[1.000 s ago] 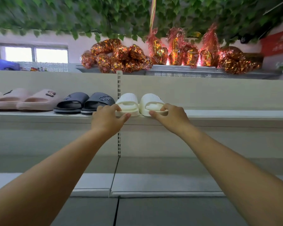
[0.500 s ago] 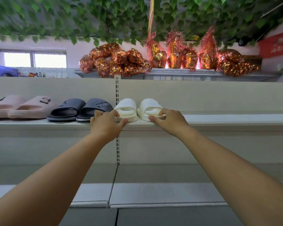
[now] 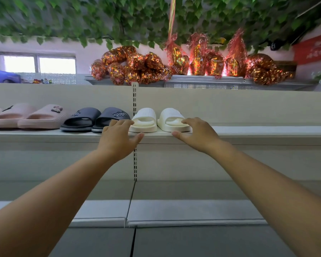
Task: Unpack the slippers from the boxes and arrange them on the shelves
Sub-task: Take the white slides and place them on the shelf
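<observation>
Sitting farthest left of the slotted upright post [image 3: 135, 101], a pair of pink slippers [image 3: 26, 116] lies on the upper shelf [image 3: 267, 130]. A dark pair [image 3: 95, 118] lies between them and the post. The left hand [image 3: 119, 138] reaches up just left of the post, fingers spread and slack, gripping nothing. Its fingertips lie over the edge of the nearest dark slipper, and its thumb points across the post along the shelf's front lip. Whether it touches the white pair cannot be told.

Just right of the post stand the white slippers [image 3: 144, 120], side by side, heels toward the front edge, the left one almost against the post. The right hand [image 3: 196, 135] is further right. Its loosely bent fingers rest on the outer side of the right white slipper [image 3: 171, 119], thumb held apart along the shelf lip, not clasping. Below the post's foot runs a lower shelf [image 3: 193, 210]. Above it sit foil-wrapped bundles [image 3: 137, 67] under hanging green leaves [image 3: 100, 17].
</observation>
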Demonstrator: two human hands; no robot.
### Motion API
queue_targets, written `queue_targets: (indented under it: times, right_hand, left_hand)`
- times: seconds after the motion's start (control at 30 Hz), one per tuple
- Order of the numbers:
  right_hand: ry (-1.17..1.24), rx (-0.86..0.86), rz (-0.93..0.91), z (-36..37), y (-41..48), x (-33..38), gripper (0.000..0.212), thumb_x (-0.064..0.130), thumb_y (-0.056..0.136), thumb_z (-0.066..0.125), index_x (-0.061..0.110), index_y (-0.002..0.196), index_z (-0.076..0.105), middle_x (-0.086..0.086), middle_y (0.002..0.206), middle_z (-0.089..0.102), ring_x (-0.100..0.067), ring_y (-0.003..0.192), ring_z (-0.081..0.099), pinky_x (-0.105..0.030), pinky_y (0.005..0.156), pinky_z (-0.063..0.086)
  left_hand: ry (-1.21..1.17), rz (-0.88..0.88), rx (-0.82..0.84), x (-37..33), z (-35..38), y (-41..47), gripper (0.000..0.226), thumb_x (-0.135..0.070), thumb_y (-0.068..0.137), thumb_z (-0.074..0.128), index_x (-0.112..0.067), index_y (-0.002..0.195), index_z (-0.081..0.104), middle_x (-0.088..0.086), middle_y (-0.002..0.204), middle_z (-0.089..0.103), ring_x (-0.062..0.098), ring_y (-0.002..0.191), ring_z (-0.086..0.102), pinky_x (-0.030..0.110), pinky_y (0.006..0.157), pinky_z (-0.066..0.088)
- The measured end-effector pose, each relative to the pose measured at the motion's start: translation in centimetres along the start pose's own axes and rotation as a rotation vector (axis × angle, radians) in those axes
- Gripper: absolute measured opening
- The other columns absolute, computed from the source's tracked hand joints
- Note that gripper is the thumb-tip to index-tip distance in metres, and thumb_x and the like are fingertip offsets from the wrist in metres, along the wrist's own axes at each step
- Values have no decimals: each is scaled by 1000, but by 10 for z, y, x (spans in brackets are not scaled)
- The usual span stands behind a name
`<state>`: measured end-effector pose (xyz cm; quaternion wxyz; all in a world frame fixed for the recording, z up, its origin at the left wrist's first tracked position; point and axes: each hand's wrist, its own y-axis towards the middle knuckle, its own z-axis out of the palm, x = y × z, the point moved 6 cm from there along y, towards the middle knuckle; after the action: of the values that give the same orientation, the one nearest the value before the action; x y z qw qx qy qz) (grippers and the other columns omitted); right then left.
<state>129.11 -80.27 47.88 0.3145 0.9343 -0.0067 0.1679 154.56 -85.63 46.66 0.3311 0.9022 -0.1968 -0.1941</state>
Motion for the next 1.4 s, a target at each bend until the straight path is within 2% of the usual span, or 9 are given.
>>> queue_targets:
  times: [0.17, 0.37, 0.57, 0.73, 0.93, 1.1, 1.27, 1.4]
  right_hand:
    - [-20, 10, -45, -2, -32, 25, 72, 70, 83, 64, 26, 139, 56, 3, 142, 55, -19, 131, 52, -40, 106, 45]
    - [-73, 147, -151, 36, -87, 89, 69, 66, 87, 64, 27, 142, 53, 7, 147, 50, -15, 137, 45, -38, 112, 40]
    - [-70, 222, -165, 97, -129, 166, 75, 68, 87, 63, 25, 146, 48, 4, 151, 48, -17, 141, 41, -42, 115, 38]
    - [12, 291, -149, 164, -162, 233, 73, 68, 87, 63, 27, 146, 50, 6, 149, 50, -16, 138, 45, -42, 113, 41]
    - [54, 412, -160, 241, -211, 294, 75, 65, 90, 62, 24, 150, 45, 2, 155, 45, -18, 142, 41, -40, 116, 37]
    - [84, 531, -154, 293, -249, 330, 78, 67, 89, 60, 25, 152, 43, 3, 156, 44, -19, 143, 40, -39, 116, 37]
    - [136, 706, -241, 347, -282, 364, 77, 64, 91, 61, 23, 153, 39, -2, 158, 41, -23, 144, 38, -40, 115, 36]
    - [151, 781, -329, 386, -306, 386, 74, 63, 91, 62, 23, 150, 44, -1, 153, 47, -24, 138, 45, -41, 109, 42]
  left_hand:
    - [-8, 85, -24, 10, -33, -33, 61, -57, 95, 56, -20, 143, 52, 0, 144, 57, 22, 138, 41, 42, 110, 36]
    - [139, 163, 35, 52, -53, -90, 65, -61, 95, 53, -18, 144, 51, 4, 143, 58, 26, 137, 45, 46, 111, 37]
    - [127, 157, 128, 126, -75, -153, 66, -60, 95, 53, -18, 146, 49, 4, 146, 56, 26, 138, 45, 45, 112, 38]
    - [155, 141, 174, 203, -88, -206, 66, -61, 96, 51, -19, 146, 49, 2, 147, 55, 23, 138, 44, 43, 111, 38]
    - [185, 68, 244, 294, -91, -278, 66, -63, 94, 50, -13, 136, 60, 8, 135, 65, 32, 126, 55, 47, 106, 43]
    - [183, -85, 298, 357, -98, -337, 69, -64, 91, 46, -12, 135, 60, 12, 131, 66, 35, 123, 57, 48, 103, 44]
    - [220, -236, 318, 403, -107, -400, 71, -65, 90, 45, -9, 129, 64, 14, 122, 69, 37, 115, 59, 48, 98, 47]
    - [276, -330, 349, 422, -117, -451, 68, -63, 90, 48, -10, 128, 63, 11, 121, 70, 35, 115, 60, 47, 96, 48]
